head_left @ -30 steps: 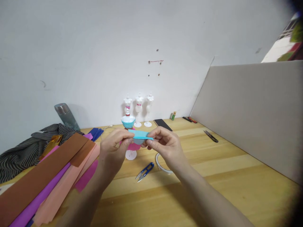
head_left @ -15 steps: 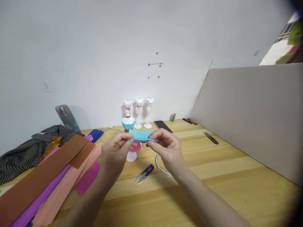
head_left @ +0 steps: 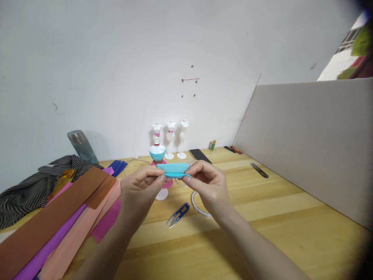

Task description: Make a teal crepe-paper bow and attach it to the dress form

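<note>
Both hands hold a small folded strip of light blue paper [head_left: 174,170] above the wooden table [head_left: 262,217]. My left hand [head_left: 140,190] pinches its left end, my right hand [head_left: 208,184] pinches its right end. Just behind the paper stands a small doll mannequin [head_left: 157,152] wearing a blue top and a pink skirt, on a white foot. Blue thread snips [head_left: 177,214] lie on the table below my hands, beside a white tape ring [head_left: 198,206].
Long sheets of brown, purple, peach and pink paper [head_left: 58,221] lie at the left, with striped cloth [head_left: 32,186] and a grey flask [head_left: 80,146] behind. Three white mannequins [head_left: 170,136], a phone [head_left: 199,155] and black snips [head_left: 259,170] sit farther back. A grey board [head_left: 314,144] walls the right side.
The blue paper has turned so that its broad face shows more toward me, and my fingers have shifted closer along it. The hands stay in nearly the same place.
</note>
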`<state>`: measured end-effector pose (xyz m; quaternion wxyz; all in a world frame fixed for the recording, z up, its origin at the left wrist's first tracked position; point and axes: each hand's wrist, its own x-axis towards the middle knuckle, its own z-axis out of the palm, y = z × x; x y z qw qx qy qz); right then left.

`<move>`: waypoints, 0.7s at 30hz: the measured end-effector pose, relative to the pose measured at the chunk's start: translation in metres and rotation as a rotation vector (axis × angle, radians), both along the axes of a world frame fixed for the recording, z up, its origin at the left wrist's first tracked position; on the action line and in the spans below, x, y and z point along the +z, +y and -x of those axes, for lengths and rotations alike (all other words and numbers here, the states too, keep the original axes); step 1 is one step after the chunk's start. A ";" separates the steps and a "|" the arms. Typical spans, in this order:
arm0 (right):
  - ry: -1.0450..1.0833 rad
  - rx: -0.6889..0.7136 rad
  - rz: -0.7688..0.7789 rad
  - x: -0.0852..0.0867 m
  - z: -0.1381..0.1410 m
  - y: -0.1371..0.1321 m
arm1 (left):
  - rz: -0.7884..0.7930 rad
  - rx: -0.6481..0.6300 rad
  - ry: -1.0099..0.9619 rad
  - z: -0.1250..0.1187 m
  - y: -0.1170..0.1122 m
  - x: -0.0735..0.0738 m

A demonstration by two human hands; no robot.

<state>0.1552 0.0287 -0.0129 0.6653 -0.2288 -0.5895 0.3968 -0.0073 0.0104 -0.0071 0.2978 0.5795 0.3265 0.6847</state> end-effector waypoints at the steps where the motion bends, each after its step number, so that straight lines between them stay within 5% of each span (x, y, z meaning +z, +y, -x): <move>1: 0.009 -0.002 0.006 0.000 0.000 0.000 | 0.005 0.001 0.003 0.000 0.000 0.000; 10: 0.098 0.009 0.108 -0.005 0.002 0.003 | -0.071 0.117 0.173 0.001 -0.001 -0.002; 21: 0.103 0.053 0.271 -0.001 0.002 0.001 | -0.346 0.355 0.435 0.003 0.001 -0.002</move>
